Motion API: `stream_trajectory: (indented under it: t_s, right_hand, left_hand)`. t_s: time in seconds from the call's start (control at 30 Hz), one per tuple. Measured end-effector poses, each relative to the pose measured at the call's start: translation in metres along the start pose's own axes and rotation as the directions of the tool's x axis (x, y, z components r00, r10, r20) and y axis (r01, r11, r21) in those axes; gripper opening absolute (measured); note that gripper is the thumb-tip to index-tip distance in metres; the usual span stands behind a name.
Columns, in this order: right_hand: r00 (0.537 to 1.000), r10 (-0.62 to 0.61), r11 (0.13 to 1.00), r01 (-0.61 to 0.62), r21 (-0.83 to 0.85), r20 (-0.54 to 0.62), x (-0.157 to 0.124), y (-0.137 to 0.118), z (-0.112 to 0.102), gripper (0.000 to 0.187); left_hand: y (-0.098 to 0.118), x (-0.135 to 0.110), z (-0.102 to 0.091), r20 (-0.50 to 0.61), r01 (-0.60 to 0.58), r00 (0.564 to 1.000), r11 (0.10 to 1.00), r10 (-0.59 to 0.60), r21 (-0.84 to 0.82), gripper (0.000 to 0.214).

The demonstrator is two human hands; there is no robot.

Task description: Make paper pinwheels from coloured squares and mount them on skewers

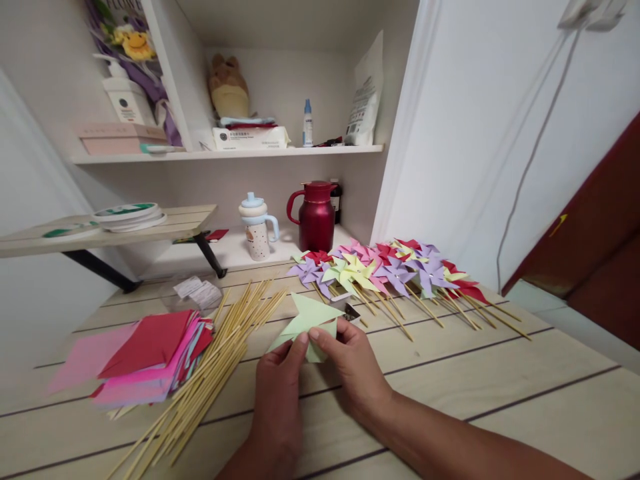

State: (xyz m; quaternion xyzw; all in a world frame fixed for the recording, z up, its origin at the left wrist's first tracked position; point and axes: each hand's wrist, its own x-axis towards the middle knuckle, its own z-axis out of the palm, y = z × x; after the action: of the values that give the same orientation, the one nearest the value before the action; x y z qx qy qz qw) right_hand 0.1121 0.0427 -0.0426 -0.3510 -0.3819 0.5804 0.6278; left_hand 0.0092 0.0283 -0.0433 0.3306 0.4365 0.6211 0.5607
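Observation:
A pale green paper pinwheel point(311, 315) is held up between my two hands, its points partly folded in to the middle. My left hand point(281, 383) pinches its lower left side, the thumb near the centre. On the right side my right hand point(357, 367) grips the paper, its thumb pressed by the centre too. Just behind the right fingers sits a small open container point(351, 312) with dark contents, partly hidden. To the left lie a bundle of thin wooden sticks point(220, 367) and a stack of coloured paper squares point(150, 353).
Several finished pinwheels on sticks point(395, 270) lie heaped at the back right. A red thermos jug point(317, 217) and a spotted cup point(257, 230) stand behind. A small raised stand point(185, 220) holds white round lids point(129, 217); a plastic packet point(197, 292) lies below it.

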Motion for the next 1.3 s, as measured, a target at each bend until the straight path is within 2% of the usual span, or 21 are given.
stream_trajectory:
  t_s: [0.2, 0.3, 0.4, 0.47, 0.57, 0.63, 0.67, 0.77, 0.83, 0.9, 1.0, 1.1, 1.2, 1.3]
  right_hand:
    - [0.997, 0.070, 0.996, -0.072, 0.057, 0.035, 0.000, 0.001, -0.001, 0.028]
    - [0.993, 0.091, 0.994, -0.095, 0.052, 0.075, 0.003, -0.004, -0.007, 0.034]
    - [0.990, 0.121, 0.992, -0.117, -0.050, 0.070, 0.006, -0.009, -0.015, 0.036]
    - [0.990, 0.084, 0.987, -0.068, -0.144, 0.111, 0.008, -0.012, -0.020, 0.034]
    - [0.973, -0.037, 0.949, 0.105, -0.296, 0.226, 0.008, -0.014, -0.025, 0.029]
    - [0.939, -0.134, 0.855, 0.271, -0.441, 0.316, 0.006, -0.014, -0.027, 0.026]
    - [0.912, -0.184, 0.777, 0.364, -0.513, 0.367, 0.004, -0.015, -0.028, 0.027]
    - [0.786, -0.311, 0.500, 0.614, -0.611, 0.535, 0.002, -0.018, -0.030, 0.039]
    - [0.707, -0.338, 0.367, 0.707, -0.605, 0.621, 0.001, -0.020, -0.030, 0.047]
    - [0.682, -0.315, 0.300, 0.731, -0.613, 0.659, 0.002, -0.021, -0.030, 0.050]
    - [0.724, -0.272, 0.292, 0.690, -0.662, 0.634, 0.003, -0.020, -0.030, 0.047]
    - [0.762, -0.255, 0.356, 0.646, -0.675, 0.595, 0.004, -0.017, -0.030, 0.041]
    - [0.777, -0.272, 0.424, 0.627, -0.654, 0.568, 0.005, -0.014, -0.029, 0.032]
    - [0.778, -0.295, 0.464, 0.624, -0.629, 0.554, 0.006, -0.013, -0.030, 0.034]
  left_hand:
    - [0.002, 0.001, -0.004, -0.030, 0.012, 1.000, 0.995, -0.010, 0.096, 0.025]
    - [0.007, 0.006, -0.006, -0.053, 0.080, 0.996, 0.995, -0.077, 0.053, 0.024]
    - [0.015, 0.011, -0.010, -0.009, 0.133, 0.991, 0.991, -0.133, -0.020, 0.026]
    - [0.021, 0.014, -0.012, 0.013, 0.165, 0.986, 0.983, -0.164, -0.081, 0.024]
    - [0.028, 0.019, -0.017, -0.027, 0.178, 0.982, 0.968, -0.186, -0.178, 0.022]
    - [0.032, 0.022, -0.020, -0.041, 0.157, 0.985, 0.966, -0.169, -0.204, 0.021]
    - [0.033, 0.023, -0.021, -0.035, 0.150, 0.986, 0.967, -0.160, -0.208, 0.019]
    - [0.033, 0.022, -0.022, -0.016, 0.152, 0.987, 0.964, -0.159, -0.219, 0.014]
    - [0.032, 0.019, -0.020, 0.000, 0.171, 0.984, 0.960, -0.175, -0.223, 0.015]
    - [0.029, 0.016, -0.019, 0.029, 0.192, 0.981, 0.956, -0.190, -0.221, 0.017]
    - [0.026, 0.014, -0.016, 0.064, 0.208, 0.978, 0.954, -0.198, -0.215, 0.017]
    - [0.025, 0.013, -0.016, 0.063, 0.212, 0.977, 0.953, -0.203, -0.217, 0.016]
    - [0.026, 0.014, -0.015, 0.045, 0.223, 0.975, 0.950, -0.219, -0.219, 0.015]
    - [0.026, 0.013, -0.015, 0.040, 0.238, 0.971, 0.949, -0.235, -0.208, 0.013]
